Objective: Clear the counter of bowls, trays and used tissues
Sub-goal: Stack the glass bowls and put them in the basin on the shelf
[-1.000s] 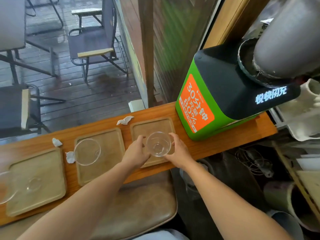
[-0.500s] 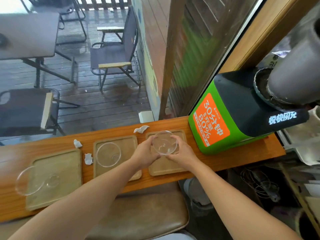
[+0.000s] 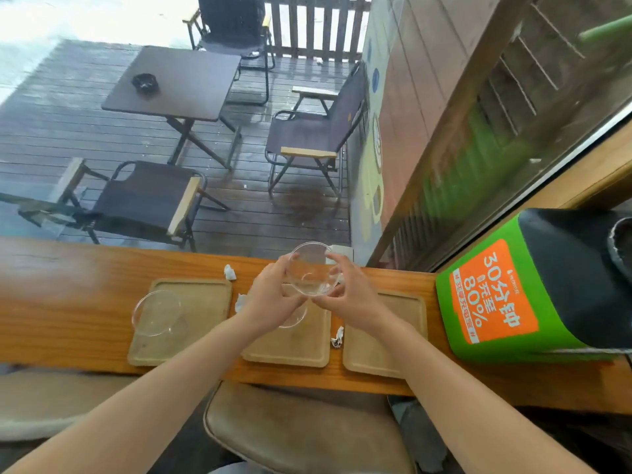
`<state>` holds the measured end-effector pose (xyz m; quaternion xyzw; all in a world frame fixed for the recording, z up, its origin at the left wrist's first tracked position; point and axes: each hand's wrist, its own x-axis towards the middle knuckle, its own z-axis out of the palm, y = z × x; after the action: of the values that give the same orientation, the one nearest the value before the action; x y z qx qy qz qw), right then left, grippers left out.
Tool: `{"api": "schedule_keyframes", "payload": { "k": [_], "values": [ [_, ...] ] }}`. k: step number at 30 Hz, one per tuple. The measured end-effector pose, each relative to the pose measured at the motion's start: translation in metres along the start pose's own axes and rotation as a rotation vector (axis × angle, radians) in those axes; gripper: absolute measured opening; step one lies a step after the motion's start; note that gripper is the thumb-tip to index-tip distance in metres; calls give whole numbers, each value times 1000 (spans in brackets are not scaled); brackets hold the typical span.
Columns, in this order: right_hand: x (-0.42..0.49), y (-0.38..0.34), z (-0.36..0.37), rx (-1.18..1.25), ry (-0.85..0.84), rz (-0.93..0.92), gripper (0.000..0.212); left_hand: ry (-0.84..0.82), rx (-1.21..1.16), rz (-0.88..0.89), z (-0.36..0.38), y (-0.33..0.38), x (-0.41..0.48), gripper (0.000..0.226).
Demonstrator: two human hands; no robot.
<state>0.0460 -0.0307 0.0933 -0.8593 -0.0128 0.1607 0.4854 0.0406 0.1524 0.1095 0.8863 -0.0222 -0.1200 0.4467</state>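
Grip: I clasp glass bowl [image 3: 309, 270] in left hand [image 3: 273, 297] and right hand [image 3: 347, 294] | Change: off right tray [image 3: 386, 340], now over second bowl [image 3: 297, 322] | Means: stacking likely.

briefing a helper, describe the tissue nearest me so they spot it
On the counter, three trays lie in a row. The tissue sits in the gap between the middle tray and the right tray. Unlike other scraps, it lies nearest the front edge.

3 o'clock: power-bank kiosk [image 3: 533, 295] cut by frame edge. Far half of middle tray [image 3: 287, 347] hidden behind left hand [image 3: 273, 299] and right hand [image 3: 349, 299]; glass dish [image 3: 297, 319] on it mostly covered. 11 o'clock: dark object [image 3: 145, 83] on outdoor table [image 3: 191, 80] too small to identify.
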Motion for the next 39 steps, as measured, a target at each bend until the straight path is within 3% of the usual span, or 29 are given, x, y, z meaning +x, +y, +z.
{"api": "schedule_keyframes", "payload": {
  "k": [10, 21, 27, 39],
  "values": [
    [8, -17, 42, -29, -94, -55, 83, 43, -24, -73, -28, -36, -22, 79],
    [3, -4, 53, -70, -169, 45, 85, 32, -9, -119, -10, -59, -29, 71],
    [1, -5, 56, -85, -175, 76, 72, 44, -12, -148, -3, -67, -27, 69],
    [5, 5, 60, -131, -172, 102, 75, 4, -6, -158, 13, -85, -21, 71]
  ]
}}
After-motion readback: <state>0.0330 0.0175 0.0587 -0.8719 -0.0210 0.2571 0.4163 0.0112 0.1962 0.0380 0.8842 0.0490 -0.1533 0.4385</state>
